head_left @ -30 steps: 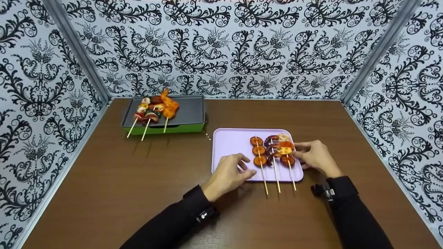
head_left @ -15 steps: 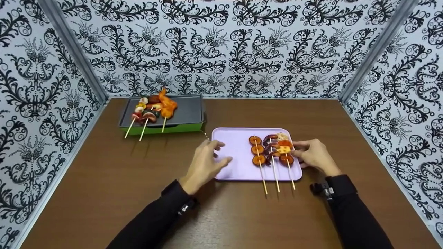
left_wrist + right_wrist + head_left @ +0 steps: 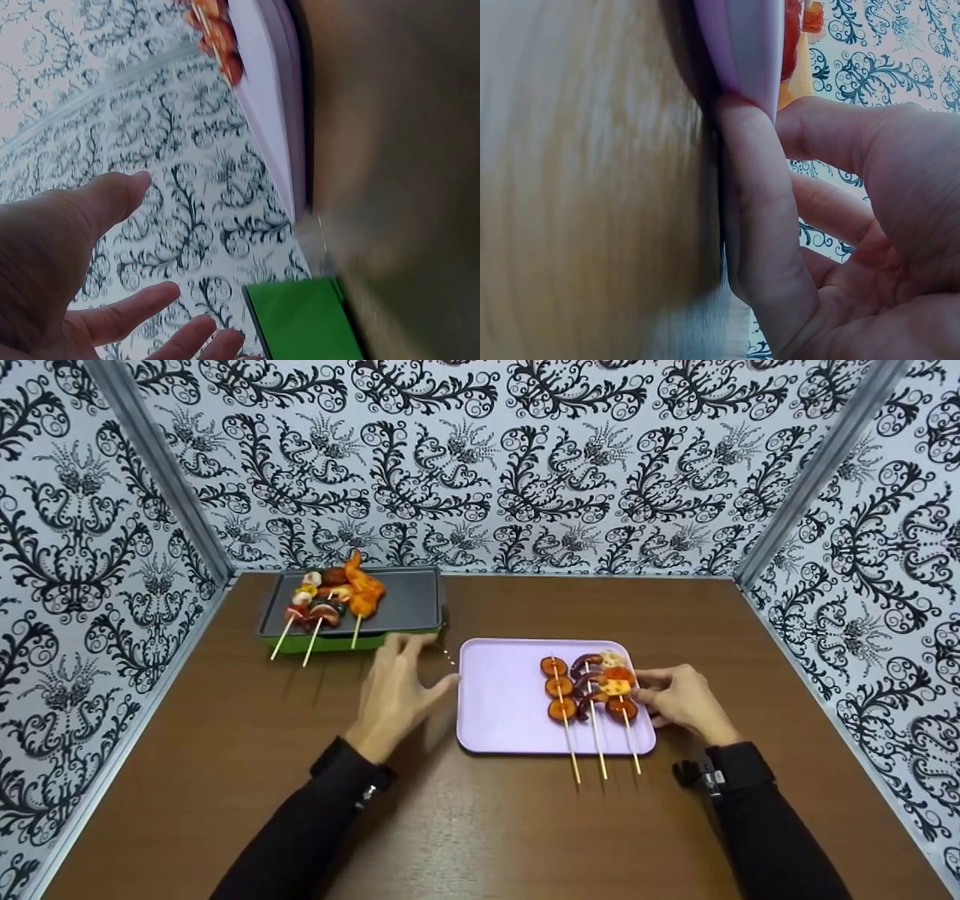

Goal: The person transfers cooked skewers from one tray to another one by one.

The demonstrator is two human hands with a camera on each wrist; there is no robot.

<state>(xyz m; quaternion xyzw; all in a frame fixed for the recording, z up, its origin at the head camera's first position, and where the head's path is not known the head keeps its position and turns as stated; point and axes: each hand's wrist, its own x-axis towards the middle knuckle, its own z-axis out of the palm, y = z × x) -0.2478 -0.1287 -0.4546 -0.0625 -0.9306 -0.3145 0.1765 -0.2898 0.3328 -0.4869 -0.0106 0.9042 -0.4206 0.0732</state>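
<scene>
A pale purple tray (image 3: pixel 499 697) lies on the table with three food skewers on its right half. One is threaded with round orange slices (image 3: pixel 559 687), the middle one with dark curled tentacle-like pieces (image 3: pixel 587 679), and the rightmost with mixed pieces (image 3: pixel 618 688). My right hand (image 3: pixel 684 701) pinches the tray's right rim, thumb on top and a finger against the underside, as the right wrist view shows. To the left of the tray, my left hand (image 3: pixel 397 694) hovers over the table with fingers spread, holding nothing, its fingertips overlapping the front of the green grill (image 3: pixel 337 642).
On the grill's dark plate (image 3: pixel 412 596) at the back left sit three more skewers, among them an orange wing-shaped piece (image 3: pixel 364 591); their sticks jut over the front edge. A small beaded chain (image 3: pixel 448 655) lies between grill and tray. Patterned walls (image 3: pixel 480 472) enclose the brown table (image 3: pixel 585 840).
My left hand has moved left from above the tray, beside the skewers, to the table between tray and grill. My right hand has stayed at the tray's right rim.
</scene>
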